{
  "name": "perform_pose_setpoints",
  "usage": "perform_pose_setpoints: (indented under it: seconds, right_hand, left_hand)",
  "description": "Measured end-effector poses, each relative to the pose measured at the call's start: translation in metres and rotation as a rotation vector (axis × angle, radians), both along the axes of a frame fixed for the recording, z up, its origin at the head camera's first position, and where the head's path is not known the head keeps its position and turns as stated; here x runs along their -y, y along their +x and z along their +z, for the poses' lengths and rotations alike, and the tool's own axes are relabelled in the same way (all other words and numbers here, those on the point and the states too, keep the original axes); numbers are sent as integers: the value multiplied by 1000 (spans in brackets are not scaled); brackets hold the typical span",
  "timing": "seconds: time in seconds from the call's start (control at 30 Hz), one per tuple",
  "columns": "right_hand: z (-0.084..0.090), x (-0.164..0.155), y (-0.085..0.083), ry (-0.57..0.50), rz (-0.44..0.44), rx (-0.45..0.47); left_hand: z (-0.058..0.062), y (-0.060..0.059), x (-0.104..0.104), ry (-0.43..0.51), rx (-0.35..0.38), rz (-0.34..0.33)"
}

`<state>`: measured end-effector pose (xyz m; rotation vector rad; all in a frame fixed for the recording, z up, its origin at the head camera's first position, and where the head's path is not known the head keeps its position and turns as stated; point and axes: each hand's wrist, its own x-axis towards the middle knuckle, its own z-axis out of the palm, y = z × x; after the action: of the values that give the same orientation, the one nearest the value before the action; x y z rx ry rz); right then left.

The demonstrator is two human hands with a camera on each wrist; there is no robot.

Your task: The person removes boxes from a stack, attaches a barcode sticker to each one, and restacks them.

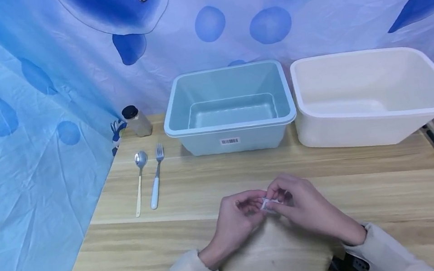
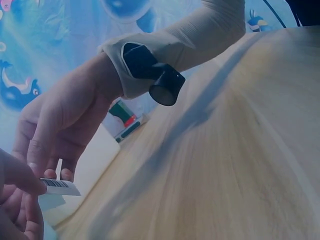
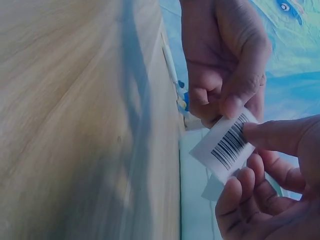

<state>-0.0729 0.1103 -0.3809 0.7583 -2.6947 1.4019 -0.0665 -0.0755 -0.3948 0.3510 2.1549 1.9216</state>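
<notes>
Both hands meet above the table (image 1: 374,206), at 6 o'clock from the blue tub (image 1: 229,106). Between them is a small white barcode label (image 3: 227,145).

Left hand (image 1: 234,222): thumb and forefinger are curled and pinch the label's upper edge, as the right wrist view shows. Remaining fingers are folded in toward the palm.

Right hand (image 1: 305,208): thumb lies on the printed face, fingertips support the label from below. The grip is a pinch on the lower corner.

The label is held in the air, clear of the table. It appears flat, and a second pale layer shows just under it; whether that is backing paper cannot be told.

Judged procedure for handling the label:
- Keep each pinch on an edge, off the bars, so the print stays clean.
- Pull evenly; a skewed pull is likely to curl or crease the label.
- Keep any adhesive side away from the fingertips.

Other items: white tub (image 1: 376,96) at 3 o'clock of the blue tub; spoon (image 1: 140,180) and fork (image 1: 157,175) at 8 o'clock of it; a jar (image 1: 137,121) at 9 o'clock.
</notes>
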Motion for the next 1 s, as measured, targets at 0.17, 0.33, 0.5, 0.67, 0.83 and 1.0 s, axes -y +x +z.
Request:
perform_pose_setpoints:
  seconds: [0.17,0.33,0.5,0.67,0.83,1.0]
  right_hand:
    - [-2,-5,-1,-20,41,26]
    - [-5,-9,-1,-33,66,24]
    - [-7,-11,0,-44,93,-9]
    - [-7,-15,3,-40,121,-23]
    - [-8,-17,6,-9,132,-15]
    - [-9,-18,9,3,133,9]
  left_hand:
    - [-2,0,-1,20,43,-9]
    - [-5,1,-1,-3,79,10]
    - [-6,0,-5,-35,124,80]
    - [-9,-1,-5,-15,153,107]
    - [-13,-3,-4,-26,150,136]
    - [-15,-5,-1,-34,140,140]
